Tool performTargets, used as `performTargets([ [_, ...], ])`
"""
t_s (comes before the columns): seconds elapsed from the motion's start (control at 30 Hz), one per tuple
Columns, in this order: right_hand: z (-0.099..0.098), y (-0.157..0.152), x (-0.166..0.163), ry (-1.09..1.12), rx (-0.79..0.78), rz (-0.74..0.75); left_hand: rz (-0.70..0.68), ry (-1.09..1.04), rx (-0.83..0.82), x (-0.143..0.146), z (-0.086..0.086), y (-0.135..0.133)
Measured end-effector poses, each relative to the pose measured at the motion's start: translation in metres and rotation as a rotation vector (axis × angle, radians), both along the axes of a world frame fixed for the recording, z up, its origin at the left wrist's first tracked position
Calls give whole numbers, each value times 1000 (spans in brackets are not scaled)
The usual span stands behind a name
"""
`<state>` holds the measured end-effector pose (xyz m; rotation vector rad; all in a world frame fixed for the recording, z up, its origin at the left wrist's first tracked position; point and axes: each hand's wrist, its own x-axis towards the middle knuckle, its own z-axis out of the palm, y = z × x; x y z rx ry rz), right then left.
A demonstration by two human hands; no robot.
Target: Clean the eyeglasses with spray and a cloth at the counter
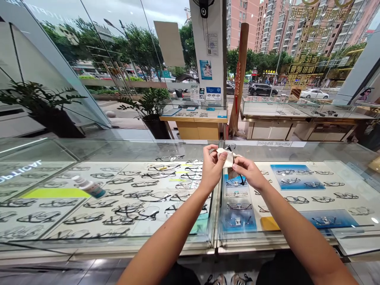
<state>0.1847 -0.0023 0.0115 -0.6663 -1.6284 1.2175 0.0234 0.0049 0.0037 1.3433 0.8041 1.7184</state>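
Above a glass display counter [124, 150], my two hands meet around a pair of dark-framed glasses [234, 166] and a small white cloth [227, 156]. My left hand [211, 168] pinches the cloth against the glasses near the top. My right hand [247, 171] is closed on the frame, whose temple hangs down below it. Under the glass lie several rows of spectacle frames [142, 194] on white and blue trays.
A small white spray bottle [89, 187] with a teal base lies on the counter top at the left. More display counters [196, 116] stand behind, with potted plants [150, 107], a wooden post [239, 75] and shop windows onto a street.
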Motion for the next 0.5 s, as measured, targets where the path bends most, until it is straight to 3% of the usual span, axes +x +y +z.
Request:
performTargets([
  [0.17, -2, -1, -2, 35, -5, -20, -120, 20, -189, -1, 2, 3],
  [0.33, -1, 1, 3, 76, -127, 8, -247, -15, -199, 1, 4, 2],
  [0.5, -2, 2, 6, 55, -176, 27, -288, -165, -252, 3, 3, 2],
])
